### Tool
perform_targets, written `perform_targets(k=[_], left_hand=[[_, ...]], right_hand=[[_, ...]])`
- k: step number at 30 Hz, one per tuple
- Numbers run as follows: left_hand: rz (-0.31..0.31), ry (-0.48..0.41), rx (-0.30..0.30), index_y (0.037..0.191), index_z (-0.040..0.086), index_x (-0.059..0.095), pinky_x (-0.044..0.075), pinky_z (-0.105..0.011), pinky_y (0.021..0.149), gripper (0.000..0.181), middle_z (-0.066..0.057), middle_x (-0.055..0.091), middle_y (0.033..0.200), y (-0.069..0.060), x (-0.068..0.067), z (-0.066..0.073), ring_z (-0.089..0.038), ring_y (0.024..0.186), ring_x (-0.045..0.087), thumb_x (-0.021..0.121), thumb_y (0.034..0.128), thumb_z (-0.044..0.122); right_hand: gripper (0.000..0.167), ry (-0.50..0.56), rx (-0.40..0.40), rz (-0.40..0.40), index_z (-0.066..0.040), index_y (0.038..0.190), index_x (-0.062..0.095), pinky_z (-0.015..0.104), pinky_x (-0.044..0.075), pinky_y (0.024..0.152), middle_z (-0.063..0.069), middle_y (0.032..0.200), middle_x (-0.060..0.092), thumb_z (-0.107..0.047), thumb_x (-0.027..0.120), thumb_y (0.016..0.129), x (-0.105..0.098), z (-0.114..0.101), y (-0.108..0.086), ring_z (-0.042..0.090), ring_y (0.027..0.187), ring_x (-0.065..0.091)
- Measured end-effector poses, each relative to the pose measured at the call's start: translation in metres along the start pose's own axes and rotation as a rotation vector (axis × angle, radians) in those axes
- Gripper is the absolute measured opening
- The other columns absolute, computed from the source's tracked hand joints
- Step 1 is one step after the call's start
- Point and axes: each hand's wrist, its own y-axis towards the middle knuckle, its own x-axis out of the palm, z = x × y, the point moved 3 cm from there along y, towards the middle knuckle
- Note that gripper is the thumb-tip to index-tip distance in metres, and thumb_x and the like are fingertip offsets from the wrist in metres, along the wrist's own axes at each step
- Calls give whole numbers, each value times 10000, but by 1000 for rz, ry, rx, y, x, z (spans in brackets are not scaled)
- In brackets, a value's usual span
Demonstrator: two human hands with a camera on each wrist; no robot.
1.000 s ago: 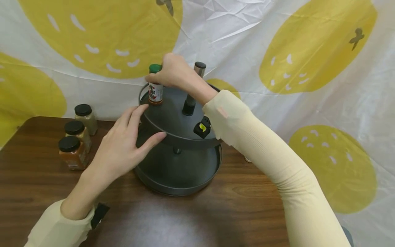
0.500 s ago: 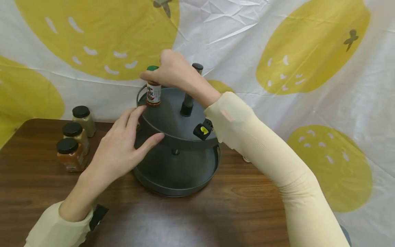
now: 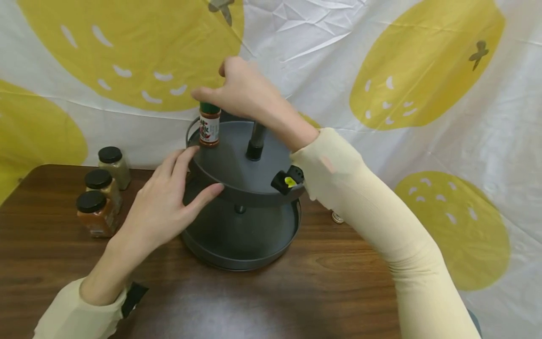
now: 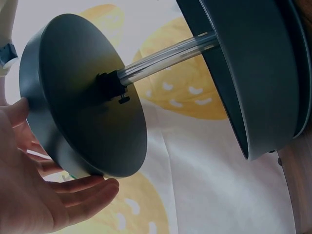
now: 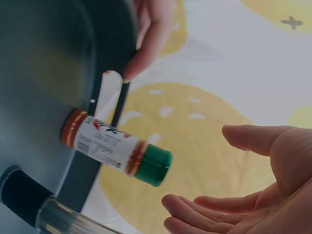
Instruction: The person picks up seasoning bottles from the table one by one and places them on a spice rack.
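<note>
A small seasoning bottle (image 3: pixel 209 127) with a green cap and red-brown contents stands upright near the left rim of the upper tier of a dark grey two-tier round rack (image 3: pixel 237 165). Just above the bottle hovers my right hand (image 3: pixel 250 89), fingers spread. The right wrist view shows a gap between this hand (image 5: pixel 243 185) and the green cap (image 5: pixel 154 165). My left hand (image 3: pixel 165 197) touches the upper tier's outer wall at the front left. In the left wrist view, its thumb and fairly straight fingers (image 4: pixel 83 195) lie spread against that wall.
Several black-lidded spice jars (image 3: pixel 99 214) stand on the wooden table (image 3: pixel 338 282) at the left. The rack's central post (image 3: pixel 256 139) rises beside my right wrist. A small round item (image 3: pixel 337 217) lies right of the rack. A lemon-print curtain (image 3: pixel 305 42) hangs behind.
My right hand has let go of the bottle's green cap and lifted slightly up, its fingers opening. The bottle stays upright on the upper tier. My left hand has kept its place.
</note>
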Motion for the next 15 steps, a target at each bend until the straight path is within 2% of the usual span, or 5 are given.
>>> perform_targets(k=[3,9,15], left_hand=[[-5,-1,-8,1573,127,294,410,-669,976,862,-187,348,1554,0,0,-1,-408,1380,397,566,944,650],[-6,-8,-13,1573,143,296,405,-665,987,862,-169,346,1559,1,-1,-1,-392,1389,390,570,937,658],[-3,-10,-10,1577,157,290,397,-669,994,857,-165,346,1561,1,-1,-1,-394,1391,388,572,939,654]], right_hand=[[636,16,-26,29,-33,1379,521,227,429,720,33,1048,580,-498,624,957,-7,-1,-6,115,807,522],[660,59,-41,70,-78,1431,502,240,484,845,53,1273,622,-510,632,950,-19,0,-22,126,1039,597],[609,151,-51,121,-116,1394,534,249,495,855,28,1229,648,-498,661,937,-31,5,-41,123,1047,617]])
